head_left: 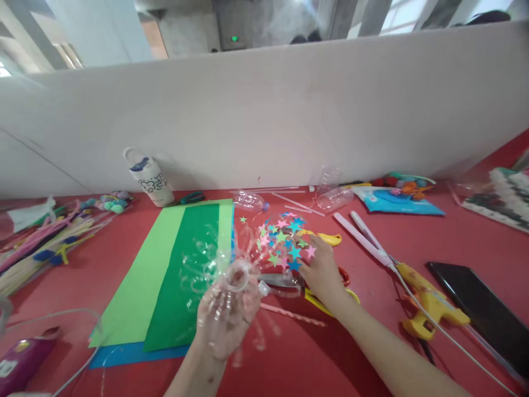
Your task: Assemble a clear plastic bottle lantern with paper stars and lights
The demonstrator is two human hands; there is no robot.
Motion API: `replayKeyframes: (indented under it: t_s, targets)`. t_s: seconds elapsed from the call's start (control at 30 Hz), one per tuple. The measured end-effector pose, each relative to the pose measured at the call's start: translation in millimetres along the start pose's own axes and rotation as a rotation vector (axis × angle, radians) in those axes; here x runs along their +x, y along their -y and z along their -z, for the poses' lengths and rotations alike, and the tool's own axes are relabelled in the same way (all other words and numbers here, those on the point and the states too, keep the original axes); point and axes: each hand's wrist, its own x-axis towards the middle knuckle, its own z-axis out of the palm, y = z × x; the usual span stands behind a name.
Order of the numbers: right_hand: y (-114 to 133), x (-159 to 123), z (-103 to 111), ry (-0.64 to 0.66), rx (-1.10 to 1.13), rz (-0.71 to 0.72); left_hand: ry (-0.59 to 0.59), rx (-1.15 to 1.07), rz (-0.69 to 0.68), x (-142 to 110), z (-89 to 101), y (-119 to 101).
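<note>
Left grip (242, 315) clasps a clear bottle (221, 320), I cannot tell if right grip (322, 270) pinches stars (281, 237), and the packet label (378, 194) blurs.

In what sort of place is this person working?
Probably an indoor craft workspace: a red table carries a yellow glue gun, green sheets and colourful stars.

Bright, diffuse light, glare at the windows (405, 15), soft shadow beside the tumbler (154, 184), blurry clear bottle (223, 311).
</note>
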Motion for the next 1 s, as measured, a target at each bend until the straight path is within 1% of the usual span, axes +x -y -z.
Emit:
replayKeyframes:
  t_s: [0.03, 0.2, 0.3, 0.43, 0.5, 0.53, 0.6, 0.73, 0.77, 0.8, 0.83, 0.87, 0.9, 1.0]
  targets:
    - [0.0, 4.2, 0.4, 0.016, -0.062, 0.012, 0.009, 0.021, 0.035, 1.1, 2.1, 0.1]
    - [8.4, 13.1, 1.5, 0.09, -0.219, 0.028, -0.07, 0.038, 0.024, 2.7, 2.6, 2.3]
    - [9.6, 11.7, -2.5, 0.12, -0.252, 0.023, -0.064, 0.078, 0.021, 2.1, 2.0, 4.7]
    - [4.0, 11.7, -3.7, 0.116, -0.224, -0.002, -0.115, 0.109, 0.034, 2.7, 1.7, 6.6]
    - [4.6, 13.9, 5.8, 0.084, -0.167, -0.01, -0.136, 0.137, 0.031, 3.7, -0.5, 6.7]
    - [7.5, 15.0, 14.2, 0.063, -0.129, -0.009, -0.14, 0.156, 0.021, 4.4, -1.9, 6.6]
    - [19.9, 15.1, 37.7, 0.018, -0.038, 0.008, -0.145, 0.2, -0.004, 5.8, -3.9, 6.7]
    - [65.6, 0.7, 91.1, -0.064, 0.11, 0.06, -0.12, 0.295, -0.038, 8.6, -2.9, 8.4]
    - [77.5, -5.2, 100.4, -0.066, 0.177, 0.094, -0.111, 0.317, -0.045, 9.1, -2.4, 8.9]
    - [87.8, -11.2, 107.0, -0.029, 0.2, 0.122, -0.103, 0.335, -0.052, 9.4, -2.2, 9.5]
    - [96.0, -16.8, 110.6, 0.006, 0.202, 0.14, -0.094, 0.352, -0.058, 9.6, -2.6, 9.9]
    - [101.6, -21.6, 111.6, 0.046, 0.196, 0.132, -0.085, 0.364, -0.064, 9.7, -3.6, 10.3]
    - [104.8, -25.3, 110.5, 0.06, 0.188, 0.117, -0.076, 0.373, -0.067, 9.6, -5.3, 10.7]
    - [103.4, -30.0, 101.3, 0.086, 0.241, 0.033, -0.066, 0.404, -0.071, 9.5, -13.3, 12.2]
